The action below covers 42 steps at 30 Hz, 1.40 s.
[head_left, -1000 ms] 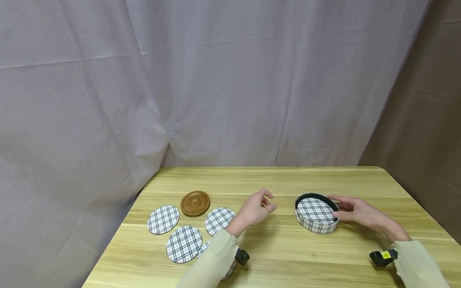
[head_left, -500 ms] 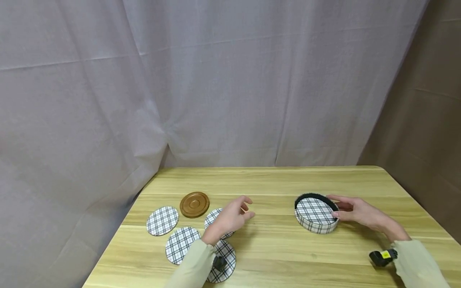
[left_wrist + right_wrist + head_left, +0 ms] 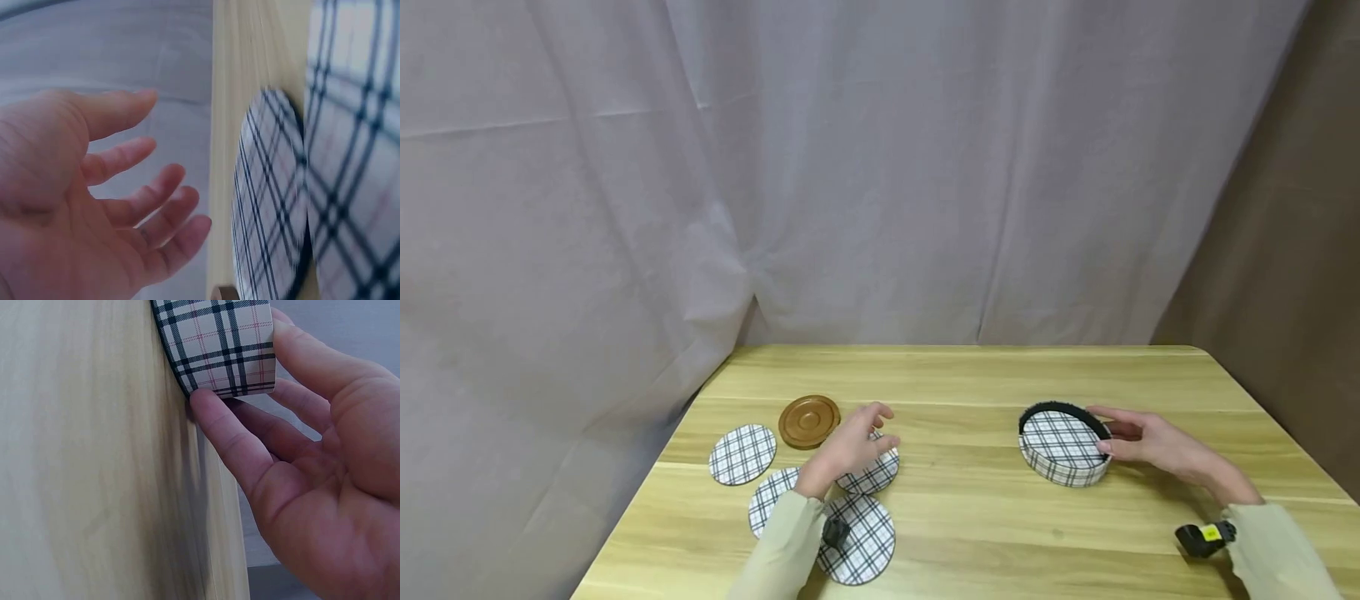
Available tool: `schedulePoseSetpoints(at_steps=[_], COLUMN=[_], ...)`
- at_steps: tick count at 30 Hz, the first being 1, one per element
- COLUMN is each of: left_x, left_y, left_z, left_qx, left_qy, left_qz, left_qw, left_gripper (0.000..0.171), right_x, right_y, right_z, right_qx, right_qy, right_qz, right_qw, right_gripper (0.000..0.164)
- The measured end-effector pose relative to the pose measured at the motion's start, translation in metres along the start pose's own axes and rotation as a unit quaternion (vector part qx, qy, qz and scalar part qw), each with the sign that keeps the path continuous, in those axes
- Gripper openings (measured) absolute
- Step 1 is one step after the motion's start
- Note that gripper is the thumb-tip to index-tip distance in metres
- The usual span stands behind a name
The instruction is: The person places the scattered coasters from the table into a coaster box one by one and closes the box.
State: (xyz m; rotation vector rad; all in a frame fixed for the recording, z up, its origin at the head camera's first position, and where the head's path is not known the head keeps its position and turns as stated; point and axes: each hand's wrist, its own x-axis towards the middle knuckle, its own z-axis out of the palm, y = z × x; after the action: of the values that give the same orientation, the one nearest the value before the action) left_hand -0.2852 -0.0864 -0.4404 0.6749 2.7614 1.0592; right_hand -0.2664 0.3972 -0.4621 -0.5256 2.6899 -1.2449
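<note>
My left hand (image 3: 852, 443) hovers over a plaid round coaster (image 3: 872, 472), fingers loosely bent and holding nothing. The left wrist view shows the same hand (image 3: 119, 194) apart from two plaid discs. At the right, my right hand (image 3: 1157, 450) grips the side of a round plaid coaster holder (image 3: 1066, 475), thumb at its rim. A plaid coaster (image 3: 1058, 437) lies inside, with the black lining showing behind it. In the right wrist view, fingers (image 3: 228, 440) touch the holder's plaid wall (image 3: 219, 347).
More plaid coasters lie at the left: one at the far left (image 3: 742, 454), one (image 3: 767, 500) partly under the left forearm, and one nearer the front (image 3: 868, 542). A brown wooden disc (image 3: 809, 422) lies behind them. A grey curtain (image 3: 880, 208) hangs behind the table (image 3: 955, 517).
My left hand has moved leftward from mid-table to over the coasters, uncovering the front one. My right hand and the holder have stayed in place.
</note>
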Motion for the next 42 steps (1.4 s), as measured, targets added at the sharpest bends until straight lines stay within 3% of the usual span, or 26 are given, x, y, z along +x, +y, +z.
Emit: schedulePoseSetpoints(at_steps=[6,16,23,37,42], left_x=[0.003,0.001,-0.002,-0.004,-0.004], left_y=[-0.011,-0.018,-0.018,-0.024,-0.024], left_z=[-0.007,-0.011,-0.012,-0.008,-0.007], left_qx=[0.052,0.064,0.080,0.106,0.111], left_qy=[-0.010,-0.027,-0.025,-0.002,0.001], left_qz=[-0.016,-0.039,-0.091,-0.142,-0.143], left_qw=[0.9984,0.9968,0.9924,0.9842,0.9835], left_gripper=[0.043,0.041,0.043,0.062,0.069], right_x=[-0.001,-0.002,-0.002,-0.001,0.000], right_y=[-0.001,0.000,-0.001,-0.001,-0.001], right_z=[-0.004,-0.004,-0.003,-0.002,-0.001], right_qx=[0.003,0.015,0.014,0.005,0.002], right_qy=[0.003,-0.009,-0.008,-0.003,-0.003], right_qz=[-0.005,0.001,0.012,0.002,-0.001], right_qw=[1.000,1.000,1.000,1.000,1.000], right_gripper=[0.062,0.064,0.065,0.063,0.062])
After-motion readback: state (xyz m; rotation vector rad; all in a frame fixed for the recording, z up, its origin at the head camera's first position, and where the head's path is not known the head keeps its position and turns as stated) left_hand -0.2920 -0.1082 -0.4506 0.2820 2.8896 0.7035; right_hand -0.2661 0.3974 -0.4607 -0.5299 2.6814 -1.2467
